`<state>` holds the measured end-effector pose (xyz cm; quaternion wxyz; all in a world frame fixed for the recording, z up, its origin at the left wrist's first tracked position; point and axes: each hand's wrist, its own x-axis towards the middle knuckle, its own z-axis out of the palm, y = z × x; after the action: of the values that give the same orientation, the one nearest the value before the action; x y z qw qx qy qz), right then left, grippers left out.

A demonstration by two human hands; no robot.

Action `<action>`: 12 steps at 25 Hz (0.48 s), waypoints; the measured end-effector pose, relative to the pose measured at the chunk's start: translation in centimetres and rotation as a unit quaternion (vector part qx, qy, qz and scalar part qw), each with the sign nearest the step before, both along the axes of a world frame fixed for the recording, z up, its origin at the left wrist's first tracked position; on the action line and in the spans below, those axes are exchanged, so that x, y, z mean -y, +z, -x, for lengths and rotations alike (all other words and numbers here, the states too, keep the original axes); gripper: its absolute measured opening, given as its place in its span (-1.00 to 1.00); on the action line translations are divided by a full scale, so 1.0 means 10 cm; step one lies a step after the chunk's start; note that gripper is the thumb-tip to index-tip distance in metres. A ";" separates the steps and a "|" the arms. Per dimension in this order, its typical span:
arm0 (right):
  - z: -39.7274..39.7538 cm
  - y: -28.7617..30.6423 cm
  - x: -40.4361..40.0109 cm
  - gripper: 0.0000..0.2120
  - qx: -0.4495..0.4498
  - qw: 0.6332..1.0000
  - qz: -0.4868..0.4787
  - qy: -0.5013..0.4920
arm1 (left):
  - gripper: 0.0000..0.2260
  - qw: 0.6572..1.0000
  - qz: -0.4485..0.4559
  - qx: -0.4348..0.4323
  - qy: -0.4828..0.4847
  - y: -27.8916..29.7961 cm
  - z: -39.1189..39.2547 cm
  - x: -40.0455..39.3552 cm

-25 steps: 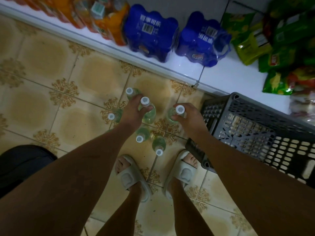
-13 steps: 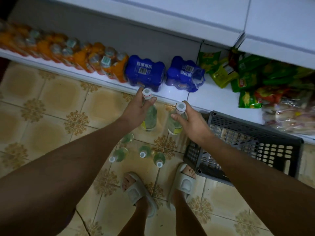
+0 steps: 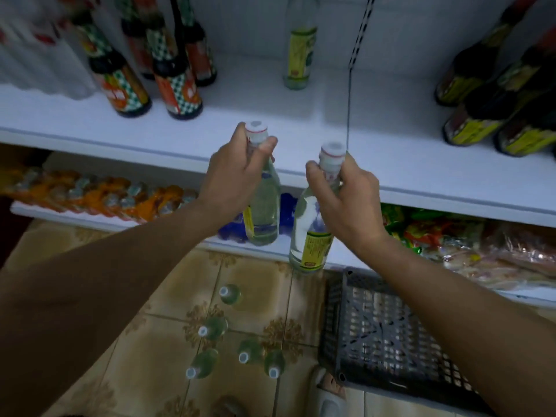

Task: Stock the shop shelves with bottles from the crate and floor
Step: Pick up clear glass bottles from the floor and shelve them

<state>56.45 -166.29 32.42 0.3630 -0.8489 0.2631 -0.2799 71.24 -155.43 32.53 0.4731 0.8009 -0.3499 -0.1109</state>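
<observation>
Bottles are held by their necks before the front edge of the white shelf (image 3: 301,121): the left hand (image 3: 231,182) is closed around one clear bottle (image 3: 263,212), the right hand (image 3: 346,194) around another (image 3: 310,239). Five more bottles (image 3: 230,294) stand on the tiled floor (image 3: 156,341) beside the grey crate (image 3: 391,332).

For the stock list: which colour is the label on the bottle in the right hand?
Yellow label on the clear bottle, head view.

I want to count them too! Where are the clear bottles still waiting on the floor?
The five clear white-capped bottles stand low in the head view on the patterned tile floor, left of the grey plastic crate.
</observation>
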 end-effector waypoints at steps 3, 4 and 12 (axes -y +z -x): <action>-0.17 0.45 0.26 -0.75 0.036 0.999 0.026 -0.018 | -0.75 0.997 0.061 0.047 0.020 0.44 -0.10 0.31; -0.21 0.57 0.35 -0.76 0.042 0.998 0.041 -0.018 | -0.76 0.995 0.075 0.062 0.025 0.57 -0.14 0.41; -0.42 0.96 1.04 -0.66 0.017 0.988 0.101 -0.115 | -0.65 0.991 0.047 0.106 0.059 0.99 -0.21 1.22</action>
<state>60.61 -176.73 41.99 0.2450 -0.8406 0.3225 -0.3596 73.37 -167.66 42.46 0.4763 0.8041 -0.3553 0.0196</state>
